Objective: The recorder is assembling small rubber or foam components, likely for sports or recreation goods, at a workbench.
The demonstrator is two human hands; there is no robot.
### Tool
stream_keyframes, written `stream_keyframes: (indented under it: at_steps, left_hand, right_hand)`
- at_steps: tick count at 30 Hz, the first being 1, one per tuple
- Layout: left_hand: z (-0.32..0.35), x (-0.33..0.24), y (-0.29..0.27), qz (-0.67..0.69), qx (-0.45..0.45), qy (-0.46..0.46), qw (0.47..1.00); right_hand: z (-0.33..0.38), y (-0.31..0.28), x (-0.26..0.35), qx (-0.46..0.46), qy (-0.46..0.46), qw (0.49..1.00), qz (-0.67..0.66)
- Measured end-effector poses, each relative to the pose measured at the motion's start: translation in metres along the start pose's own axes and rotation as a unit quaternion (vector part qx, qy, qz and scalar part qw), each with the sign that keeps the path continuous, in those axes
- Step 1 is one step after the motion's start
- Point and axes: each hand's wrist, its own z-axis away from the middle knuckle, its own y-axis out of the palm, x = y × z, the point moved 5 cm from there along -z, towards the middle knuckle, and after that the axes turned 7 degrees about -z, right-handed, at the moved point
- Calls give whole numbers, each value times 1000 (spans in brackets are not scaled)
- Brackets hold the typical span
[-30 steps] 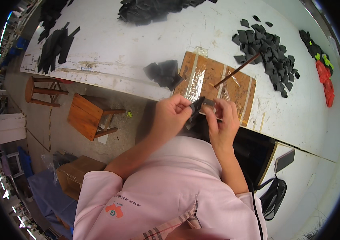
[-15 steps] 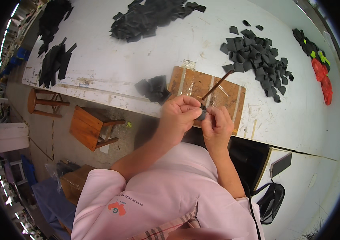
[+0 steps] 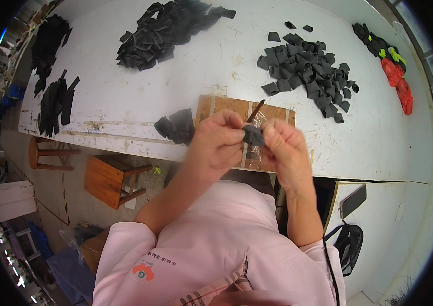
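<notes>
Between my two hands, above a brown board (image 3: pixel 207 105), is a small dark grey fabric piece (image 3: pixel 253 135). My left hand (image 3: pixel 220 138) pinches its left end between thumb and fingers. At the other end, my right hand (image 3: pixel 286 145) grips it, slightly blurred. A thin dark brown stick (image 3: pixel 256 110) shows beyond the piece, slanting up to the right; its lower end is hidden behind the hands. Left of the board lies a small heap of dark fabric pieces (image 3: pixel 178 126). Beyond my right hand spreads a pile of small folded grey pieces (image 3: pixel 305 66).
A large heap of black strips (image 3: pixel 158 38) lies at the back of the white table (image 3: pixel 124 97). More strips (image 3: pixel 57 104) are at the left edge. Red bags (image 3: pixel 397 81) lie far right. A phone (image 3: pixel 353 201) and black pouch (image 3: pixel 350 250) sit at lower right; wooden stools (image 3: pixel 107 181) stand left.
The view has shifted, so the table things appear further left. My hands have come up and spread slightly, and more of the fabric piece now shows between them.
</notes>
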Motion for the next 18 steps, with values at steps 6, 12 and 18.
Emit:
stream_keyframes:
  at_steps: [6, 12, 18]
  left_hand:
    - [-21, -11, 10, 292, 88, -105, 947]
    - [-22, 1, -1, 195, 73, -101, 973]
    - [-19, 1, 2, 83, 56, -27, 995]
  right_hand:
    - [-45, 1, 27, 73, -24, 996, 47]
    - [-50, -8, 17, 93, 1, 994, 64]
    - [-49, -13, -3, 126, -21, 992, 5]
